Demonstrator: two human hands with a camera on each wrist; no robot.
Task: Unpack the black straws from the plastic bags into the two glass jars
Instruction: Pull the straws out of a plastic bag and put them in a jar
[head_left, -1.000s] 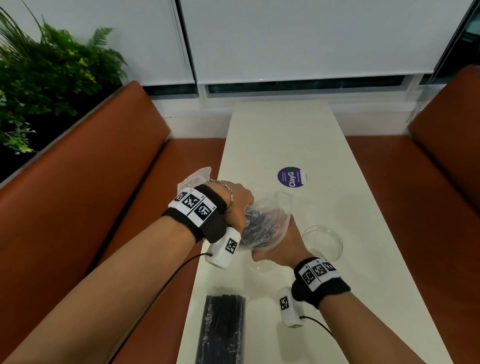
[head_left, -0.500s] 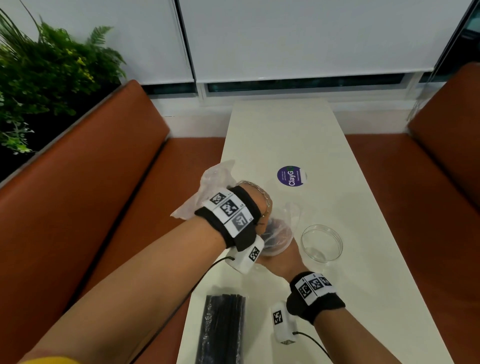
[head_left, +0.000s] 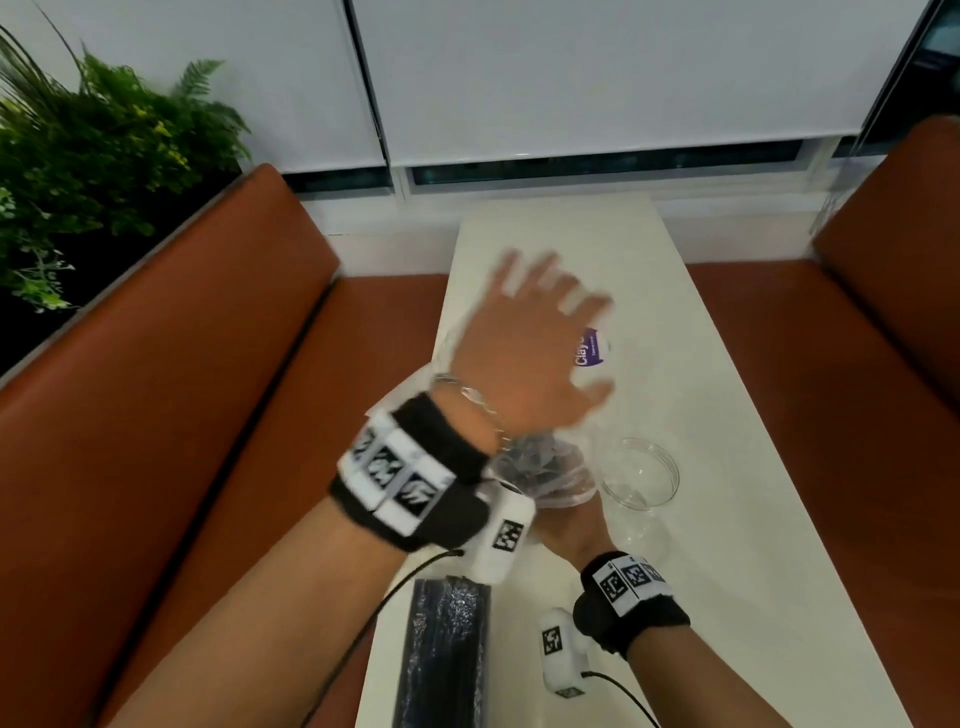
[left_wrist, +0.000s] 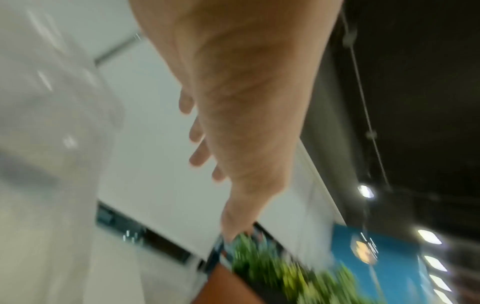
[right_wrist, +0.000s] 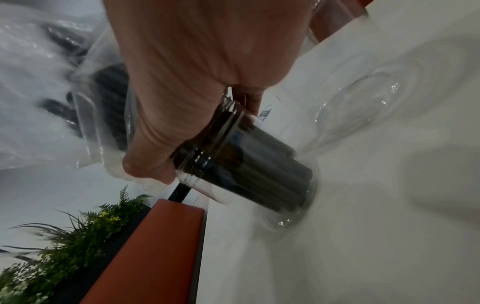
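Observation:
My right hand (head_left: 569, 525) (right_wrist: 194, 72) grips the neck of a glass jar (right_wrist: 254, 164) that stands on the white table (head_left: 727, 571) with black straws inside. A crumpled clear plastic bag (head_left: 540, 465) (right_wrist: 78, 82) still covers the straws' upper ends. Blurred by motion, my left hand (head_left: 535, 332) (left_wrist: 246, 102) hovers above the table with its fingers spread and nothing in it. Clear plastic film (left_wrist: 52, 102) floats beside it. The second glass jar (head_left: 640, 475) (right_wrist: 363, 98) stands empty just right of the first. Another bag of black straws (head_left: 447, 654) lies at the near table edge.
A round purple sticker (head_left: 592, 347) lies on the table beyond the jars. Orange benches (head_left: 182, 415) (head_left: 857, 364) flank the narrow table on both sides. A green plant (head_left: 78, 156) stands behind the left bench.
My left hand has let go of the bag over the straws, risen away from the jar and spread its fingers. My right hand stays at the jar.

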